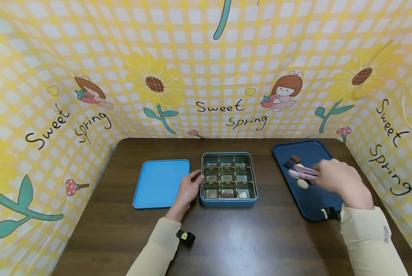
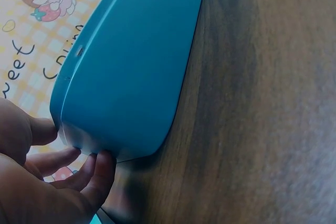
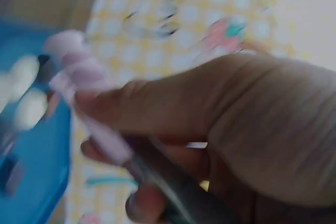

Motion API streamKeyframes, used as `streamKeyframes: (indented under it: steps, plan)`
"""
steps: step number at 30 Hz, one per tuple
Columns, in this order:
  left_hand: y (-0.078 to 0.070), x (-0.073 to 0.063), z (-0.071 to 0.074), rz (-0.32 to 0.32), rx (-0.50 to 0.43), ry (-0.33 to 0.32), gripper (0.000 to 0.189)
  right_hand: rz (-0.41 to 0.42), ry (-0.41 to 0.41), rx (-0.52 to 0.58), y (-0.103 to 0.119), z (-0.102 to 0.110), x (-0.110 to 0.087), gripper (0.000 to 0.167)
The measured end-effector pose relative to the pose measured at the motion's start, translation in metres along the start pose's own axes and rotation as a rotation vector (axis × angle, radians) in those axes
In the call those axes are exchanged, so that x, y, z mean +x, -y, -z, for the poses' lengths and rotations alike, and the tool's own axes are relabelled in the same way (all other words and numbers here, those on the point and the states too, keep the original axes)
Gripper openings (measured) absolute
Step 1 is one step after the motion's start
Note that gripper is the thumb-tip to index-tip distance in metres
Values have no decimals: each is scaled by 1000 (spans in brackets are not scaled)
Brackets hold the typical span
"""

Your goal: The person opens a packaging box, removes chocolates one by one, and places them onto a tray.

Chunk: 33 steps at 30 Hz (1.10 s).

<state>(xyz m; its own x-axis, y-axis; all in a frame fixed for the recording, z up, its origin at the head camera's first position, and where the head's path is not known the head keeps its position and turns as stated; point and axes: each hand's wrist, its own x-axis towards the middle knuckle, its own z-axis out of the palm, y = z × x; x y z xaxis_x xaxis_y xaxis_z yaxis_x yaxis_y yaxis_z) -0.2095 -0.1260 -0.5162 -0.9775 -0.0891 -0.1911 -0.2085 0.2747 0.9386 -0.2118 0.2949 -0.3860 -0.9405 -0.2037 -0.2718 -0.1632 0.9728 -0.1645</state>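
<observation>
My left hand touches the left wall of a blue tin box; in the left wrist view its fingertips and thumb meet the tin's end wall. A gold tray of nine compartments sits inside. The front right compartment holds a white chocolate, the front middle one a brown chocolate. Over the navy tray, my right hand grips tongs with pink tips. Those tips are just above white chocolates and dark chocolates; whether they pinch one cannot be told.
Left of the tin lies a light blue square lid on the brown wooden table. Yellow checked cloth hangs behind and at both sides. The right wrist view is blurred.
</observation>
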Motion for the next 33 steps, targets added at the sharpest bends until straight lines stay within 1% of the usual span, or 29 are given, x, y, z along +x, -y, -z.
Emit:
streamKeyframes:
  steps: [3, 5, 6, 7, 9, 13, 15, 20, 21, 24, 28, 30, 33]
  plan:
    - [-1, 0, -1, 1, -1, 0, 45, 108, -98, 1, 30, 6, 2, 41]
    - [-2, 0, -1, 1, 0, -2, 45, 184, -127, 10, 53, 6, 4, 46]
    - [-2, 0, -1, 1, 1, 0, 45, 221, -131, 12, 63, 4, 6, 46]
    - [-2, 0, -1, 2, 0, 2, 45, 259, -133, 14, 74, 2, 7, 44]
    - [-2, 0, -2, 5, 1, 4, 46, 337, -107, 20, 92, -3, 12, 41]
    - [-1, -1, -1, 5, 3, 5, 45, 431, -46, -11, 121, -14, 21, 34]
    - [-1, -1, -1, 4, 1, 1, 45, 451, -16, -45, 133, -19, 24, 30]
    - [-2, -1, 0, 3, 1, -4, 45, 485, 21, -168, 159, -25, 31, 9]
    - [-2, -1, 0, 3, 1, -4, 46, 482, 25, -197, 165, -25, 32, 8]
    - [-1, -1, 1, 0, 4, -2, 46, 475, 25, -314, 180, -28, 35, 20]
    - [-1, 0, 0, -8, 0, -2, 46, 468, 25, -465, 199, -35, 37, 21]
    - [-1, 0, -1, -7, -4, -4, 46, 463, 27, -510, 206, -39, 38, 20]
    - [0, -1, -1, -8, -1, -8, 45, 459, 14, -536, 214, -42, 38, 20]
